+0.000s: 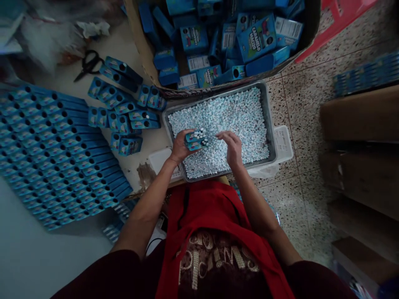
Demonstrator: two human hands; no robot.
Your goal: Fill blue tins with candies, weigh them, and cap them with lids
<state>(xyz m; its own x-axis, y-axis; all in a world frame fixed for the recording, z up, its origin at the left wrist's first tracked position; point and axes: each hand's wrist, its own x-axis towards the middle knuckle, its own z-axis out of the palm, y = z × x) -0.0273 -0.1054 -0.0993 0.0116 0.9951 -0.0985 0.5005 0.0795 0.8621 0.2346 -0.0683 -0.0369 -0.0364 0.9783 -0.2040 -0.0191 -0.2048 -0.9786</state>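
My left hand (181, 148) is wrapped round two small blue boxes (193, 145) over the left part of a metal tray (272, 124). White candies show at the right-hand ends of these boxes. Pale blue and white candies (230, 112) fill the tray. Just right of the boxes, my right hand (230, 143) hovers over the candies with its fingers bent together and pointing left; whatever is between the fingertips is too small to make out.
A large carton (145, 62) of blue boxes stands beyond the tray. Loose blue boxes (116, 99) and black scissors (89, 64) lie to the left, beside a big stack of blue boxes (59, 153). Brown cartons (358, 112) are at the right.
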